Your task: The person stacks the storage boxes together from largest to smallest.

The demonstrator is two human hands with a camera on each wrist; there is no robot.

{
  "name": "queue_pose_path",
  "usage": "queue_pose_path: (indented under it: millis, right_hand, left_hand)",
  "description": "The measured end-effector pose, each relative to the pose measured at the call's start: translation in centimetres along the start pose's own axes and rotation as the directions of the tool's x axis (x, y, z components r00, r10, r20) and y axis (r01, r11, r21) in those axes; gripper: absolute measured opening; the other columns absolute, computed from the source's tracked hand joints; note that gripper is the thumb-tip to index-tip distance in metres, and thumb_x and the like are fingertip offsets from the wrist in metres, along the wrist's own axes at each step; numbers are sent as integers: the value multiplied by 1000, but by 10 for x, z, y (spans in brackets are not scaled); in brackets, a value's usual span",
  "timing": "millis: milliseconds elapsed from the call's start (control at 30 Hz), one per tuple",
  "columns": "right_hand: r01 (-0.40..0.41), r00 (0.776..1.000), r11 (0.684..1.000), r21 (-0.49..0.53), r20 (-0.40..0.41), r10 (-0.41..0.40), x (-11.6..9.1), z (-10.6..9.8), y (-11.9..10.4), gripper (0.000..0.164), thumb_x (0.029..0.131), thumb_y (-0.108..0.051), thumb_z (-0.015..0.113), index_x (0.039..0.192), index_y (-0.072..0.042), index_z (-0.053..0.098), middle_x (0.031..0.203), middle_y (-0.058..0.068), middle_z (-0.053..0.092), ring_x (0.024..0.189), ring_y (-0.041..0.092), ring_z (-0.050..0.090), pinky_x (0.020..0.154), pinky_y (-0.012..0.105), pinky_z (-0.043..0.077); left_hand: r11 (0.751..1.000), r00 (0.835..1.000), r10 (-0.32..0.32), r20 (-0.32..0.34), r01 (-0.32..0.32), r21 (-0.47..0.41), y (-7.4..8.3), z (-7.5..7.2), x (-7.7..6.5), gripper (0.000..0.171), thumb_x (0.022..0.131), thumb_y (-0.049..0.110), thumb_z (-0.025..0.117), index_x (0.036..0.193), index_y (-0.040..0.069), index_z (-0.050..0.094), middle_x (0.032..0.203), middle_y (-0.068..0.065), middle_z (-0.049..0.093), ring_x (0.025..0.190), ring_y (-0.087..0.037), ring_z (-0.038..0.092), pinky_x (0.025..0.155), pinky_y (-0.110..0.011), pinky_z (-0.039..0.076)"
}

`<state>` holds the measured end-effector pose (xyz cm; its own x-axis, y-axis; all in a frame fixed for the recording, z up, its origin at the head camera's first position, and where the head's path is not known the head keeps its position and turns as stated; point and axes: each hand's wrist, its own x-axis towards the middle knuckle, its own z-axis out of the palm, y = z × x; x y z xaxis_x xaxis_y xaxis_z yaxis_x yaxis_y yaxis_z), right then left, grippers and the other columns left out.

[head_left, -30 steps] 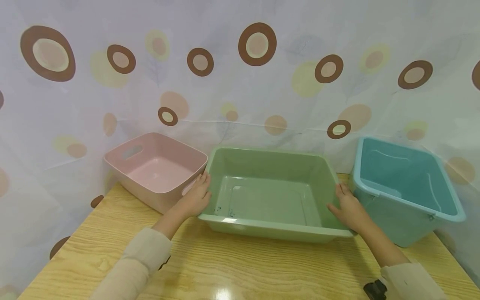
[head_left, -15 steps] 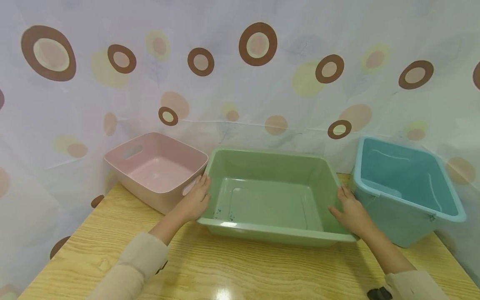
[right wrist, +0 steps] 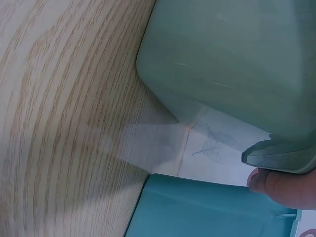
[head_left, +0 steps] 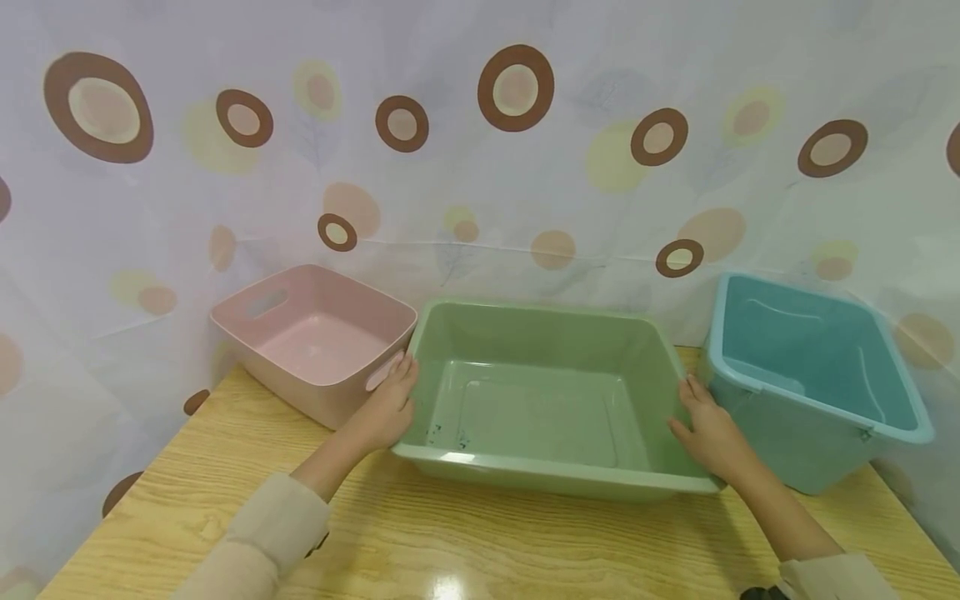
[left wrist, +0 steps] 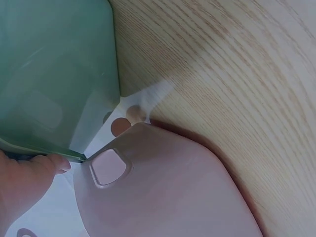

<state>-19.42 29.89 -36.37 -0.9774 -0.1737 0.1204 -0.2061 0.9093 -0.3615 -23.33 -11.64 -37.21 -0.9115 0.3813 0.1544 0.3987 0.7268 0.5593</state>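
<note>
A wide green plastic basin (head_left: 540, 408) stands on the wooden table between two other containers. My left hand (head_left: 386, 408) grips its left rim, close to the pink bin (head_left: 307, 367). In the left wrist view, fingers (left wrist: 58, 162) lie under the green rim beside the pink bin's handle hole. On the opposite side, my right hand (head_left: 712, 433) holds the right rim with its thumb over the inside. The right wrist view has a fingertip (right wrist: 259, 180) below that rim, near the teal bin (right wrist: 207, 210). A few small dark marks show on the basin's floor at its front left.
Behind the containers hangs a pale sheet (head_left: 465, 167) with brown and yellow circles. The pink bin sits near the table's left edge, the teal bin near its right edge. Bare wooden tabletop (head_left: 480, 542) lies in front of the basin.
The green basin has shifted slightly toward me, most at its right front corner. Both hands have moved with it. The pink and teal bins have stayed in place.
</note>
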Motion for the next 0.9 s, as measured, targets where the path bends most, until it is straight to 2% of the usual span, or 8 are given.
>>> queue_pose_path:
  millis: [300, 700, 900]
  right_hand:
    - [1, 1000, 1000, 0, -10, -1, -3, 0, -2, 55, 85, 6, 46, 132, 26, 24, 138, 45, 18, 122, 60, 26, 92, 64, 37]
    - [17, 999, 1000, -6, -32, -17, -10, 0, -1, 53, 83, 8, 44, 131, 25, 27, 137, 45, 21, 118, 59, 33, 84, 59, 43]
    - [7, 1000, 1000, 3, -20, -7, -13, -2, -3, 53, 84, 8, 44, 131, 25, 26, 137, 45, 21, 115, 58, 38, 75, 51, 44]
  left_hand:
    - [1000, 1000, 2, -1, -2, 3, 0, 0, -5, 56, 88, 2, 36, 138, -17, 20, 150, -31, 8, 140, -44, 7, 115, -50, 11]
    - [1000, 1000, -1, -1, 1, -9, 4, -2, -12, 55, 88, 2, 36, 138, -17, 21, 150, -31, 9, 141, -42, 7, 115, -49, 10]
    - [1000, 1000, 8, -12, -8, -5, 3, -1, -15, 55, 87, 0, 37, 137, -18, 22, 149, -32, 10, 140, -43, 8, 115, -50, 11]
